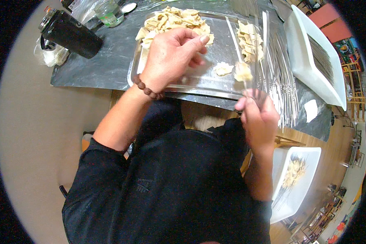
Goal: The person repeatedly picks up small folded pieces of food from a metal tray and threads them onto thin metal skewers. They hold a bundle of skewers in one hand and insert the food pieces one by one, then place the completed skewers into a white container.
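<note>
My left hand (178, 53), with a beaded bracelet at the wrist, is over the left part of a metal tray (201, 89). Its thumb and fingers are curled near each other; whether they hold something is unclear. Behind it lies a heap of pale, thin folded pieces (177, 19). My right hand (257, 114), blurred, grips the lower end of a thin metal skewer just off the tray's front edge. A pale piece (243, 71) is on the skewer. A small loose piece (223, 69) lies beside it on the tray. Farther back, a skewered row of folded pieces (249, 41) lies at the tray's right side.
Many metal skewers (280, 76) lie right of the tray. A white bin (299, 45) with more skewers stands at the far right; a lower white bin (308, 183) holds loaded skewers. A black bottle (71, 33) and a glass jar (109, 13) stand at the left.
</note>
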The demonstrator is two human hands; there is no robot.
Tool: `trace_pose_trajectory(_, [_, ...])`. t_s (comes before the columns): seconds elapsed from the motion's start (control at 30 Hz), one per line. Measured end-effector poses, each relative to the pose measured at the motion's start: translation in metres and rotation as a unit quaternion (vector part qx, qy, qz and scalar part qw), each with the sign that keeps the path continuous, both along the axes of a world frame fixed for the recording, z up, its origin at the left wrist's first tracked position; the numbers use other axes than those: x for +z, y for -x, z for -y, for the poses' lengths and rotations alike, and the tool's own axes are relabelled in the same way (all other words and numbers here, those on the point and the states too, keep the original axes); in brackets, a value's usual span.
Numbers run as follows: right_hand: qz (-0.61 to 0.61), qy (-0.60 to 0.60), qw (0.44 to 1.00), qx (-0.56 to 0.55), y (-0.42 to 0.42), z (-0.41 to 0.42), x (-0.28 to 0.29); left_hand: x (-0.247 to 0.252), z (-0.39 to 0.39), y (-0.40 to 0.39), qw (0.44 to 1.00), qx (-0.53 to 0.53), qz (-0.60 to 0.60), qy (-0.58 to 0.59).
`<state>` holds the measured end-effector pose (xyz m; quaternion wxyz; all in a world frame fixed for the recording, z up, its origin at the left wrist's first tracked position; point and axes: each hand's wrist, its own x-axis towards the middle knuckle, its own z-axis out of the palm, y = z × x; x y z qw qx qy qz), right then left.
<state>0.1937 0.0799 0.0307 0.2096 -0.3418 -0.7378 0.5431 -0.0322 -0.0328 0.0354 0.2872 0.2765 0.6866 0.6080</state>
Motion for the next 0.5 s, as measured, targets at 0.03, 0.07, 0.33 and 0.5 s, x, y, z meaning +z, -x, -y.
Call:
trace_pose_trajectory(0.03, [-0.001,0.030,0.999,-0.020,-0.010,-0.002,0.003,0.002,0.002,0.006,0.993,-0.018,-0.110,0.045])
trace_pose_trajectory(0.07, [-0.020,0.034,0.999,-0.032,-0.020,-0.002,0.004,0.005,0.000,0.006,0.970,-0.032,-0.224,0.093])
trace_pose_trajectory(0.33, [-0.050,0.080,0.993,-0.066,-0.052,0.010,-0.005,-0.026,-0.040,-0.033,0.746,-0.178,-0.633,0.106])
trace_pose_trajectory(0.5, [-0.030,0.098,0.993,-0.064,-0.060,0.014,-0.005,-0.029,-0.049,-0.002,0.835,-0.110,-0.526,0.116])
